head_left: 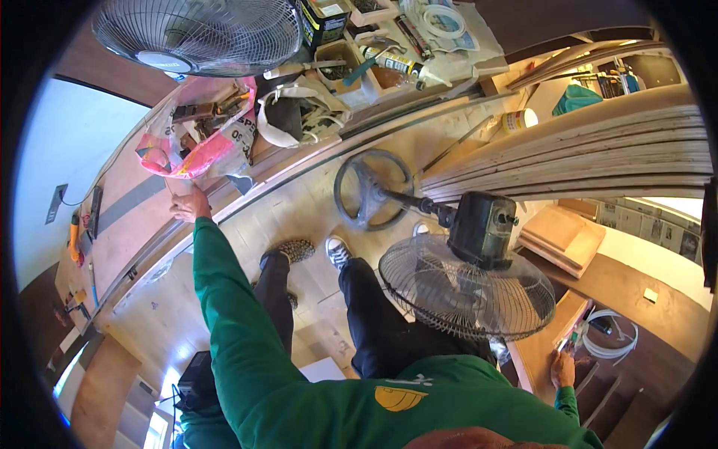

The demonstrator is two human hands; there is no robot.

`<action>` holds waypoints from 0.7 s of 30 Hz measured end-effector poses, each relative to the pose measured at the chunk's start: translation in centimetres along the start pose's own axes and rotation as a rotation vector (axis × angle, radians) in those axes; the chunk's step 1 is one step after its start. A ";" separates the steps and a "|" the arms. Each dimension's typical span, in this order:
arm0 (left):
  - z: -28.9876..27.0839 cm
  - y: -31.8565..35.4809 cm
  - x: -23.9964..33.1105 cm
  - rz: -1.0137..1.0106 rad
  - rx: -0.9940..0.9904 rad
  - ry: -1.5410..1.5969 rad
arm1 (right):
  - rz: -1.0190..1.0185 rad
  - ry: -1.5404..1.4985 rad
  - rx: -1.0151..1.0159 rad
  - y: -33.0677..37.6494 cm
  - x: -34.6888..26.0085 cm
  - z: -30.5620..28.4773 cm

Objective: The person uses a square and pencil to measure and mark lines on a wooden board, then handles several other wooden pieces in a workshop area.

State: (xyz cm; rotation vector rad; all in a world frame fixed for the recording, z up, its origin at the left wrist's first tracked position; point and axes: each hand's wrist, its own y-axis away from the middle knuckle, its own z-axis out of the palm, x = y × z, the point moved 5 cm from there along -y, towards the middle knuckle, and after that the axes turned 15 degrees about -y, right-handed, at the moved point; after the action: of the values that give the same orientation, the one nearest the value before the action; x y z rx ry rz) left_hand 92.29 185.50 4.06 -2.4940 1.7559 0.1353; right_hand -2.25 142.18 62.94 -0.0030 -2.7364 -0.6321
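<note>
My left arm, in a green sleeve, reaches out to the long wooden workbench (pixel 123 191). At its front edge my left hand (pixel 191 204) has its fingers curled together, just below a pink and clear plastic bag (pixel 238 153) of tools and scraps. Whatever those fingers pinch is too small to make out. Far to the right, my right hand (pixel 562 369) is closed around a small object with some green on it, beside a wooden board (pixel 550 340). A coil of white tubing (pixel 612 352) lies just beyond that hand. The small object's kind is unclear.
A standing fan (pixel 467 288) rises close on my right, its round base (pixel 359 191) on the floor. Another fan (pixel 198 37) tops the bench, near a white cloth bag (pixel 280 123). Stacked boards (pixel 568 153) jut from the right. Another person's patterned shoe (pixel 293 250) is beside mine.
</note>
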 end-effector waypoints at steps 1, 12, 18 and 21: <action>-2.9 2.1 4.7 0.049 -0.012 0.037 | 0.050 -0.021 -0.011 2.5 0.1 0.3; -1.2 -2.7 4.1 0.127 -0.323 -0.151 | -0.017 0.035 -0.032 -2.1 -0.7 -0.4; -0.1 -4.6 3.6 0.250 -0.395 -0.085 | 0.010 -0.096 -0.019 -2.3 -0.4 -0.4; 0.3 -6.3 2.7 0.319 -0.442 -0.073 | 0.015 -0.089 0.004 -2.2 -0.8 -0.3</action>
State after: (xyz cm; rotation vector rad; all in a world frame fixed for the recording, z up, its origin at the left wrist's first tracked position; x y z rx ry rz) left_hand 99.15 185.14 3.54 -2.3983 2.2864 0.6967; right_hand -1.53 140.14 62.03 -0.0516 -2.8207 -0.6375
